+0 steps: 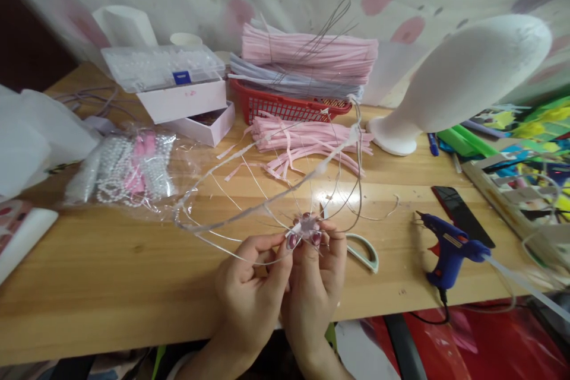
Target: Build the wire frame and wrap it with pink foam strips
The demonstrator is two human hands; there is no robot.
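Both my hands meet over the front edge of the wooden table. My left hand and my right hand are closed in a pinch on a small pinkish-white knot where several thin wires come together. From that knot a wire frame fans out to the left and up, partly wrapped in pale ribbon. The fingertips of both hands press on the knot from either side.
A blue glue gun lies to the right, with a black phone behind it. Scissors lie beside my right hand. Pink strips, a red basket, a bead bag, boxes and a white foam head stand behind.
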